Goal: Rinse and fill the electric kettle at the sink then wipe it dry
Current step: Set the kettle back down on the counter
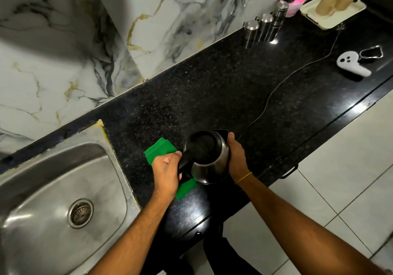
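A steel electric kettle (212, 166) with a black lid and black handle stands near the front edge of the black granite counter (212, 87). My left hand (167, 172) is closed around the kettle's handle on its left side. My right hand (237, 157) presses against the kettle's right wall. A folded green cloth (158, 150) lies on the counter under and behind my left hand, with a corner showing below the kettle. The steel sink (63, 189) lies to the left, its basin looking dry and its drain uncovered.
A thin cord (276, 87) runs across the counter toward the back right. Three steel canisters (265, 25) stand against the marble wall. A cream tray (331, 8), a pink object, a white controller (350, 64) and a wire loop lie at the far right.
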